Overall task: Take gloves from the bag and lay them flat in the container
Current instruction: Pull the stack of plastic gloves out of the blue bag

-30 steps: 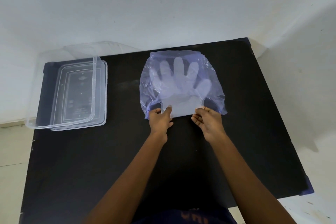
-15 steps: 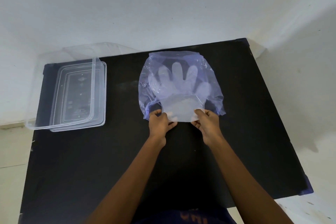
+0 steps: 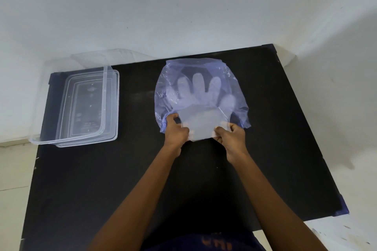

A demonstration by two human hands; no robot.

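Both hands [image 3: 177,128] [image 3: 230,136] pinching glove [image 3: 201,123] cuff at bag [image 3: 200,67] mouth; next: slide clear, carry to container [image 3: 69,136] at 9 o'clock.

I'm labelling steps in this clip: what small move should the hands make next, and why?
Probably keep drawing the gloves toward the body, out of the bag. Left hand and right hand pinch the cuff edge, already outside the bag's mouth, while the fingers lie inside; the container waits to the left.

The translucent plastic gloves [image 3: 201,96] show only dimly through the crinkled blue plastic bag [image 3: 234,79]; their count is unclear. Toward six o'clock, motion blurs their cuff edge. Both forearms run off the frame's bottom.
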